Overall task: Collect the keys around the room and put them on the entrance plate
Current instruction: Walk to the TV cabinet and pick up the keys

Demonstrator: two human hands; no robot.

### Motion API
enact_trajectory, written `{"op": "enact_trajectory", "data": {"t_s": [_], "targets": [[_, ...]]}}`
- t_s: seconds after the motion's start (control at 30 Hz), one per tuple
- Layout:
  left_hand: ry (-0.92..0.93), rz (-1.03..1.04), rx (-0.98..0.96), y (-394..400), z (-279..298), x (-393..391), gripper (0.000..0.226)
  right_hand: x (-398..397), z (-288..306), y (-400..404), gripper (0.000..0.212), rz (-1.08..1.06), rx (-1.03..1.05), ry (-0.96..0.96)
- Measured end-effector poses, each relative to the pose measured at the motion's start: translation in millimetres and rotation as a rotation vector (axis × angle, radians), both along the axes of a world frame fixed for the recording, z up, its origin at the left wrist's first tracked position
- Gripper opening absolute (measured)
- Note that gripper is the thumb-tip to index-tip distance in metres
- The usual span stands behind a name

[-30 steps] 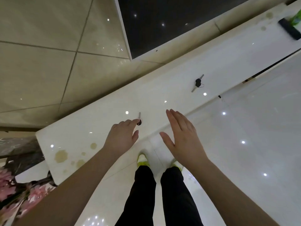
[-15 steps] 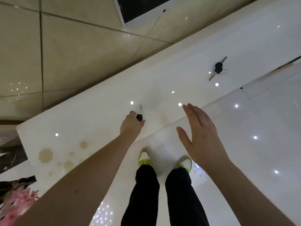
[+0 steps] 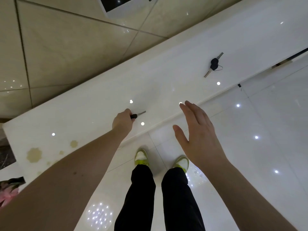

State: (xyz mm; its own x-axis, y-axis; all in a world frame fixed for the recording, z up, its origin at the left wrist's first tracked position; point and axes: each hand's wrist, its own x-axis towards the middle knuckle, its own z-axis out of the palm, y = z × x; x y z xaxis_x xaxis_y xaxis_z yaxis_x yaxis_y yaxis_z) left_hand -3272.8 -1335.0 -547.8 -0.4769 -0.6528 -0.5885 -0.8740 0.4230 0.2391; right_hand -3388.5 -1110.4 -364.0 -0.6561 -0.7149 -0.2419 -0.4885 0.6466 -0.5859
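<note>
My left hand (image 3: 123, 121) is closed around the black head of a small key (image 3: 137, 115), whose silver blade points right over the white ledge (image 3: 166, 80). Farther right on the same ledge lies a pair of black-headed keys on a thin ring (image 3: 214, 65), untouched. Beside the ledge's front edge my right hand (image 3: 195, 130) hovers flat with fingers spread and nothing in it. No plate is in view.
The glossy white ledge runs diagonally along a beige tiled wall (image 3: 66, 47). Brown stains (image 3: 34, 155) mark its left end. My feet in green-and-white shoes (image 3: 141, 157) stand on shiny white floor tiles. Pink flowers (image 3: 8, 192) sit at the lower left.
My left hand closed its fingers on the small key and turned it, so the blade now points right instead of away. The view shifted closer to the ledge; my right hand stayed spread.
</note>
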Motion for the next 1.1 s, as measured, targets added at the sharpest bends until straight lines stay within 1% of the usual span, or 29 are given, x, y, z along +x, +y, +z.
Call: {"op": "enact_trajectory", "data": {"t_s": [0.13, 0.23, 0.33, 0.4, 0.47, 0.57, 0.63, 0.73, 0.83, 0.93, 1.0, 1.1], "targets": [[0.088, -0.01, -0.011, 10.6, 10.6, 4.6, 0.018, -2.4, 6.3, 8.9, 0.057, -0.033, -0.019, -0.024], [0.267, 0.032, 0.008, 21.1, 31.8, -3.3, 0.016, -6.4, 14.6, 15.9, 0.056, -0.04, -0.026, -0.022], [0.478, 0.036, 0.069, 40.1, 68.8, -21.1, 0.013, -15.2, 26.3, 24.3, 0.056, -0.045, -0.031, -0.015], [0.613, 0.106, 0.169, 55.6, 97.6, -32.8, 0.006, -19.9, 34.7, 29.3, 0.056, -0.048, -0.038, -0.01], [0.711, 0.229, 0.31, 68.0, 127.5, -45.4, 0.002, -24.2, 43.2, 33.0, 0.056, -0.055, -0.048, -0.001], [0.856, 0.364, 0.522, 82.4, 168.6, -65.4, 0.011, -32.0, 53.3, 40.2, 0.056, -0.076, -0.062, 0.003], [0.93, 0.396, 0.607, 88.5, 192.6, -80.0, 0.015, -41.5, 57.8, 45.6, 0.055, -0.091, -0.076, 0.013], [0.913, 0.36, 0.631, 96.5, 221.3, -103.8, 0.018, -59.8, 63.2, 53.5, 0.054, -0.125, -0.098, 0.031], [0.876, 0.347, 0.658, 102.7, 236.3, -129.4, 0.02, -80.2, 65.6, 59.0, 0.054, -0.159, -0.12, 0.041], [0.814, 0.298, 0.603, 109.0, 238.9, -153.2, 0.016, -101.1, 60.3, 61.9, 0.054, -0.185, -0.113, 0.061], [0.812, 0.251, 0.571, 112.0, 235.3, -166.1, 0.013, -113.5, 51.0, 61.8, 0.053, -0.194, -0.103, 0.071], [0.82, 0.138, 0.58, 109.3, 222.6, -185.7, 0.016, -134.4, 31.8, 55.7, 0.052, -0.22, -0.089, 0.085]]}}
